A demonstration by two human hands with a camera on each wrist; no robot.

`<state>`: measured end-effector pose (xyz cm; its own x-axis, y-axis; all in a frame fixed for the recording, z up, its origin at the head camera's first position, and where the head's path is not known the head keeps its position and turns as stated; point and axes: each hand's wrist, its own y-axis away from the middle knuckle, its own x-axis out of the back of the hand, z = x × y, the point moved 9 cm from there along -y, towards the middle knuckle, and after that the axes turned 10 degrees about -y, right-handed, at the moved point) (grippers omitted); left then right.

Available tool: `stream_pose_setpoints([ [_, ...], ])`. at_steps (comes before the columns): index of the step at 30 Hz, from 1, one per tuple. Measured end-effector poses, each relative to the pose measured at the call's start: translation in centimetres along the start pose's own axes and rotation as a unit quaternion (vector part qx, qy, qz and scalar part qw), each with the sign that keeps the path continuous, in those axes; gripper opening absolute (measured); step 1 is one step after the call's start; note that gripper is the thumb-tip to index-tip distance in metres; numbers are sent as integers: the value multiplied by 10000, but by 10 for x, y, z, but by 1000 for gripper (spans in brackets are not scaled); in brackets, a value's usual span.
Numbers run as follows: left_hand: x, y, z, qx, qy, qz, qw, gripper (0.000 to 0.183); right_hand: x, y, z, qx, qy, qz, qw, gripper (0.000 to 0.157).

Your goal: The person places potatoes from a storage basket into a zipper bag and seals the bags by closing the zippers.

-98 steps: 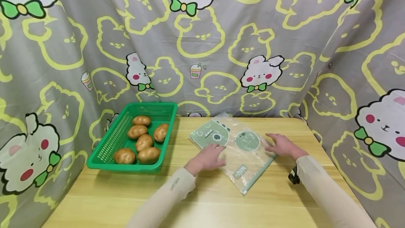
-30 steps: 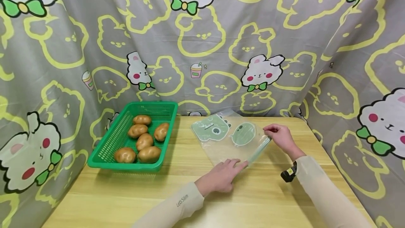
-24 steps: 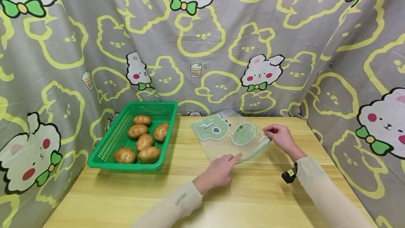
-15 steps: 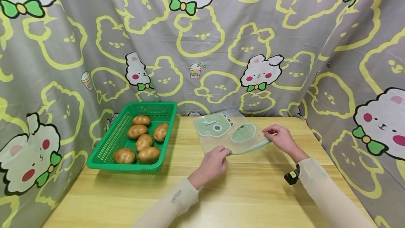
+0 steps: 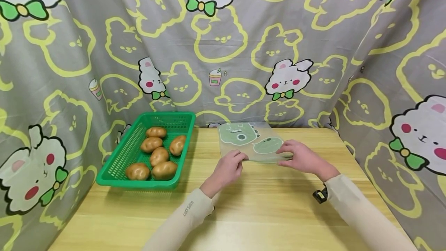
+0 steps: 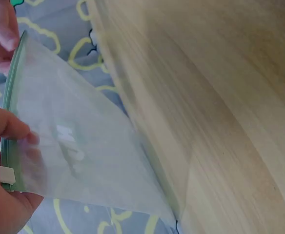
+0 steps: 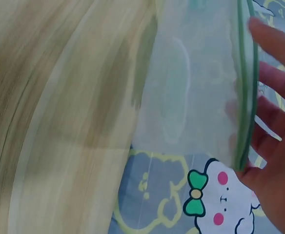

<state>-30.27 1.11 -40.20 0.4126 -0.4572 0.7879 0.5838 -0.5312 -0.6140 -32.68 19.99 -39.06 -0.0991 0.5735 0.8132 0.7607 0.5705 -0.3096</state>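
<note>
A translucent zip bag [image 5: 268,156] with green cartoon prints is raised at its near edge, and both hands are at that edge. My left hand [image 5: 228,167] pinches the bag's left corner. In the left wrist view, its fingers [image 6: 8,124] hold the green zip strip just above the white slider [image 6: 7,174]. My right hand [image 5: 303,158] is at the right end of the strip. The right wrist view shows the fingers [image 7: 269,109] behind the film, the topmost digit against the strip, and two green strips [image 7: 247,87] with a pale gap between them.
A green plastic basket [image 5: 189,142] with several potatoes [image 5: 158,157] stands left of the bag on the wooden table [image 5: 265,220]. A patterned curtain [image 5: 237,49] hangs along the back and both sides. A black wrist device [image 5: 320,195] sits at the right cuff.
The bag lay flat at an angle; its zip edge is now lifted and turned toward me. My left hand has gone to the left corner, and my right hand has shifted left along the edge.
</note>
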Motion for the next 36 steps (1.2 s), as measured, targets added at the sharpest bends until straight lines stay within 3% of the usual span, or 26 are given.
stream_pose_setpoints([
  [4,0,-2,-2,21,65,-69,10000,27,-8,-1,-1,61,192,-312,9993,30],
  [9,2,-4,-5,65,164,-93,9998,26,-7,1,-5,356,424,-218,9982,27],
  [16,3,-7,-15,77,48,11,10000,26,-6,9,-17,697,302,-93,9971,18],
  [24,2,-9,-19,-51,-226,137,9996,25,-22,15,-31,946,152,-287,9950,14],
  [29,2,-12,-23,120,-259,206,9994,24,-32,13,-40,913,-189,-426,9947,13],
  [36,4,-18,-27,132,-227,364,9990,23,-50,7,-43,323,-908,-592,9936,17],
])
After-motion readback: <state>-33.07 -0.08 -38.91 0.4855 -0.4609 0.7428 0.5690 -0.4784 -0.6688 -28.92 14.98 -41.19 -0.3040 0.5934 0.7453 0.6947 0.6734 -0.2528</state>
